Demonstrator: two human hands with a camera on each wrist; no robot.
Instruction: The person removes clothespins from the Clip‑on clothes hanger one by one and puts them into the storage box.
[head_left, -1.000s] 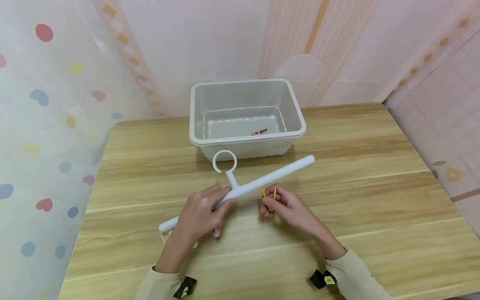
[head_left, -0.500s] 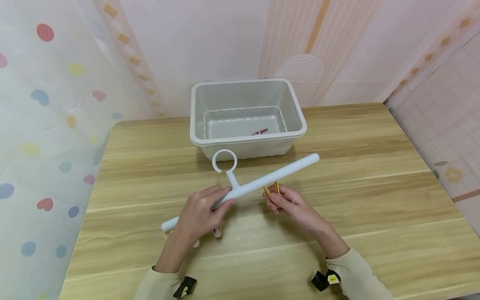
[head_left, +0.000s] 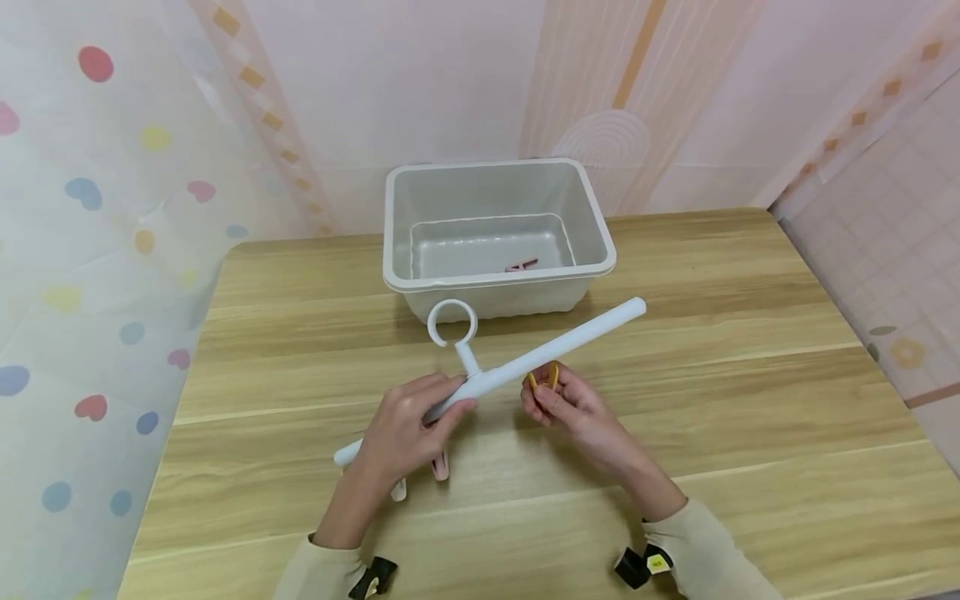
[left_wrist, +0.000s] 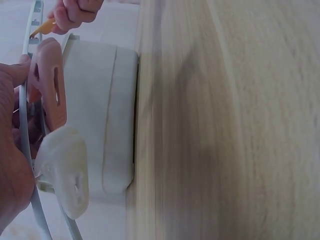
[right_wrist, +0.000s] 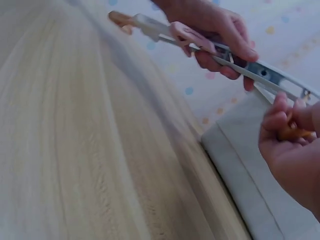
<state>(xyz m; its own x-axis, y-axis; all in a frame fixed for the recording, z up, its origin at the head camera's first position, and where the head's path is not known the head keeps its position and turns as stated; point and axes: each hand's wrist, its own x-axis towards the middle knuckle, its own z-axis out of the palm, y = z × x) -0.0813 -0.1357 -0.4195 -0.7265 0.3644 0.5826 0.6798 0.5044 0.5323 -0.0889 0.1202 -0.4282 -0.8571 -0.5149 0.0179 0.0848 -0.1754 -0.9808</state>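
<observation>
Left hand (head_left: pixel 405 429) grips one hanger (head_left: pixel 491 379), pink clip (left_wrist: pixel 48 87) and white clip (left_wrist: pixel 64 160) attached; right hand (head_left: pixel 581 410) pinches one orange clip (head_left: pixel 553 375).

five clips (left_wrist: pixel 56 85), one hanger (head_left: pixel 562 344), two hands (head_left: pixel 405 425), one bin (head_left: pixel 495 301), one table (head_left: pixel 750 375)

Hanger (head_left: pixel 562 344) partly outside wrist views
</observation>
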